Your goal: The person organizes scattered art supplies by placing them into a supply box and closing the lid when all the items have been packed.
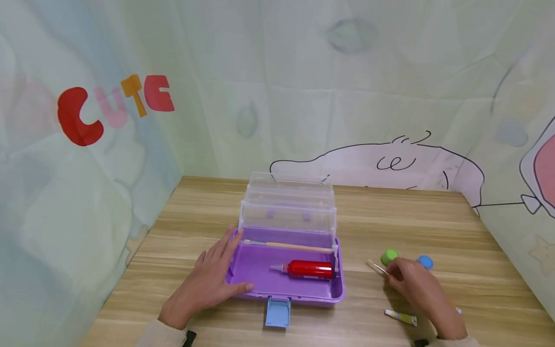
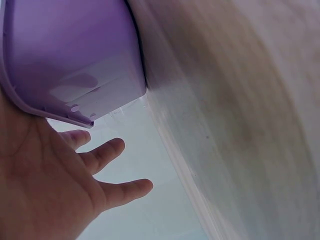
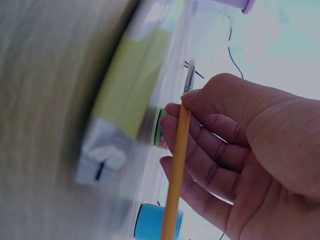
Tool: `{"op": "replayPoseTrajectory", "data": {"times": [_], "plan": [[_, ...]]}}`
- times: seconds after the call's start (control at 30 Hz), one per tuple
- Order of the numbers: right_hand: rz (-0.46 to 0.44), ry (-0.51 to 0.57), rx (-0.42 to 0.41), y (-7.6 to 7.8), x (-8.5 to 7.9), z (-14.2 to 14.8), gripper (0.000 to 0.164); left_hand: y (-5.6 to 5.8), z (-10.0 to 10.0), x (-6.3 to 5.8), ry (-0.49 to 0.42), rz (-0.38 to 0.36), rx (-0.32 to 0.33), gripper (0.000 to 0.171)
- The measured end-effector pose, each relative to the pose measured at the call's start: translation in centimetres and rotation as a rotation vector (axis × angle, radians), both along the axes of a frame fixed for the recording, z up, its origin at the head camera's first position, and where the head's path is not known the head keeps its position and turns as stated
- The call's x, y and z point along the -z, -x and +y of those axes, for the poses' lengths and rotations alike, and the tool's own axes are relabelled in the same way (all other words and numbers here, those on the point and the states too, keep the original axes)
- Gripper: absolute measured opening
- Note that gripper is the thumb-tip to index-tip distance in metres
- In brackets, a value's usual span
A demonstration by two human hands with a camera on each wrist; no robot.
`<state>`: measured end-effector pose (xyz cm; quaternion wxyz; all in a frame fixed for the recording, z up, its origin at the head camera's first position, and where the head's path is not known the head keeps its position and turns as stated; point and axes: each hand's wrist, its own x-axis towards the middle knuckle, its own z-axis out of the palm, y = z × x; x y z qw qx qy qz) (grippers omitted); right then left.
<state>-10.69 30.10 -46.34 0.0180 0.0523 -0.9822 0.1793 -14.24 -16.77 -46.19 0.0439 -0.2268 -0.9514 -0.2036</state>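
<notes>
A slim paintbrush is pinched between the thumb and fingertips of the right hand, over a wooden table, right of an open purple box. The box's left rim is touched by the left hand, fingers spread wide. Inside, a red bottle and a second brush are contained. A green pot is seen near the right hand.

Person, hands bare. Left sleeve pale beige, plain, reaching the wrist; small black piece at its right edge. Right sleeve matching beige, black fitting on its left.
</notes>
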Motion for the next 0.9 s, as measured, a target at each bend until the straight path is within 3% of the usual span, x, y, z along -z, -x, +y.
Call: {"op": "replayPoseTrajectory", "data": {"times": [0.33,0.63,0.9], "plan": [[0.081,0.0,-0.015,-0.3,-1.2,-0.4,0.011,0.0,-0.1,0.0,-0.001,0.001,0.003,0.113],[0.241,-0.006,-0.093,0.2,-2.6,-0.4,0.016,0.0,0.0,-0.1,0.007,-0.001,0.0,0.113],[0.213,-0.002,-0.092,0.8,-3.8,-0.5,0.014,-0.1,0.0,-0.2,0.002,-0.006,0.003,0.113]]}}
